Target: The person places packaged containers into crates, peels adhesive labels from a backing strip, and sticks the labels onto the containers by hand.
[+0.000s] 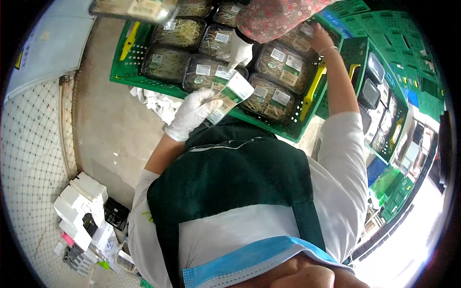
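My left hand (194, 111), in a white glove, is closed on a sheaf of green and white printed labels (236, 92) over the near edge of a green crate (163, 88). Clear-wrapped black trays of sprouts (274, 99) with stickers fill the crate. At the crate's right end, my right hand (325, 41), with a bracelet at the wrist, is at a sprout tray (297, 39); its fingers are partly hidden and blurred. Between my hands, another person's white-gloved hand (239, 52), below a floral sleeve (283, 17), reaches onto a tray beside my labels.
A blurred wrapped tray (137, 8) hangs at the top left. More packed trays stand in a second green crate (384, 152) at the right, near stacked green crates (374, 31). Crumpled white paper strips (156, 103) hang beside the crate. White boxes (79, 206) lie lower left.
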`<state>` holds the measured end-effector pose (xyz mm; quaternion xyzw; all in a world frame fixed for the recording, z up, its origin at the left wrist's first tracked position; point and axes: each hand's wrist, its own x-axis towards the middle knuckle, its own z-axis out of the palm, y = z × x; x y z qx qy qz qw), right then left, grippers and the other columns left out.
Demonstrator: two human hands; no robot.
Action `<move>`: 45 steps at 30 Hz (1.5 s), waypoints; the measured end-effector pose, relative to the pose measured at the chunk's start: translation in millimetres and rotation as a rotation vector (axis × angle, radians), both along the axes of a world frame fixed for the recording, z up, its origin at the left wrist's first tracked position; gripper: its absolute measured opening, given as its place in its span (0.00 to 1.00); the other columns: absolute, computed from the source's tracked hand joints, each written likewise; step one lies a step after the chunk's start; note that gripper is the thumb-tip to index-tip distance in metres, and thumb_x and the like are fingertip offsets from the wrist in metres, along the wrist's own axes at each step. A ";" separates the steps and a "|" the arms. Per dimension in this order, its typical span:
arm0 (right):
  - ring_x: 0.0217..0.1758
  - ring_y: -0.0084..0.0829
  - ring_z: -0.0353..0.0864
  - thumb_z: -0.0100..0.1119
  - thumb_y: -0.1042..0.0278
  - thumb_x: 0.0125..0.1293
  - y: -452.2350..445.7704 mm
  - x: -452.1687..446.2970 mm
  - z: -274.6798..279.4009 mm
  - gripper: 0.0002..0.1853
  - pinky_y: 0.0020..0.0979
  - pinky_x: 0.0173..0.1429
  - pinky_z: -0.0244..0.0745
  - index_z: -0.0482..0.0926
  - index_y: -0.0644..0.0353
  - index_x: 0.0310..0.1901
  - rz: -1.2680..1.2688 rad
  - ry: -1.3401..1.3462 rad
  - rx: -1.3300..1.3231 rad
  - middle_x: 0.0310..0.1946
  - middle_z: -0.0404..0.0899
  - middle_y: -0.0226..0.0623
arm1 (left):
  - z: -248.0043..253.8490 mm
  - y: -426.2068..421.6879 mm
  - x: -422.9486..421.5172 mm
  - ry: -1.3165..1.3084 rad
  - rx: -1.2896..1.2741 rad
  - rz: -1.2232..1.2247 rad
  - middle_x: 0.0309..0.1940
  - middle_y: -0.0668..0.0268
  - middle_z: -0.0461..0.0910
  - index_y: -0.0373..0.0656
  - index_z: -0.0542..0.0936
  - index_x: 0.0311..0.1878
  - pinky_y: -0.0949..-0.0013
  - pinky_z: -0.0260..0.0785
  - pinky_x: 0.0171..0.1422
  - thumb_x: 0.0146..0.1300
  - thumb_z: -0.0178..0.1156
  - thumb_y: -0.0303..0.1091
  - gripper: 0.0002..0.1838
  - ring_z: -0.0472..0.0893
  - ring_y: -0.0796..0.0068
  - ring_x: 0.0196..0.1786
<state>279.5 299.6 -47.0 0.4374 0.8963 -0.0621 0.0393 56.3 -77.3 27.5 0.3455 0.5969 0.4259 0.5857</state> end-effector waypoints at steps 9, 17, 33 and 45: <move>0.68 0.42 0.45 0.41 0.37 0.57 -17.7 8.9 -40.7 0.39 0.45 0.65 0.47 0.43 0.46 0.66 -0.122 -0.481 0.042 0.67 0.40 0.38 | 19.6 -29.5 -20.8 -0.365 -0.009 0.397 0.37 0.66 0.77 0.36 0.75 0.43 0.77 0.66 0.45 0.53 0.57 0.23 0.12 0.75 0.79 0.38; 0.69 0.46 0.39 0.50 0.38 0.53 -15.4 -10.6 11.0 0.41 0.50 0.66 0.46 0.40 0.31 0.65 -0.084 -0.796 -0.128 0.67 0.39 0.33 | 15.1 -62.3 -50.0 -0.322 0.015 0.327 0.37 0.64 0.78 0.35 0.76 0.37 0.77 0.67 0.44 0.51 0.61 0.25 0.09 0.76 0.77 0.38; 0.67 0.38 0.50 0.34 0.41 0.62 -117.5 -17.1 -35.1 0.36 0.39 0.66 0.49 0.42 0.53 0.66 -0.303 -0.229 0.003 0.67 0.40 0.36 | 2.6 -82.3 -73.9 -0.203 -0.058 0.365 0.39 0.64 0.76 0.36 0.74 0.41 0.71 0.64 0.50 0.53 0.59 0.29 0.12 0.74 0.76 0.42; 0.58 0.39 0.64 0.39 0.44 0.61 -128.1 -25.3 7.3 0.35 0.39 0.59 0.61 0.47 0.58 0.64 -0.363 -0.333 -0.297 0.61 0.57 0.43 | 18.6 -65.8 -66.8 -0.279 0.134 0.345 0.46 0.66 0.73 0.35 0.69 0.52 0.75 0.61 0.52 0.52 0.55 0.23 0.21 0.72 0.79 0.45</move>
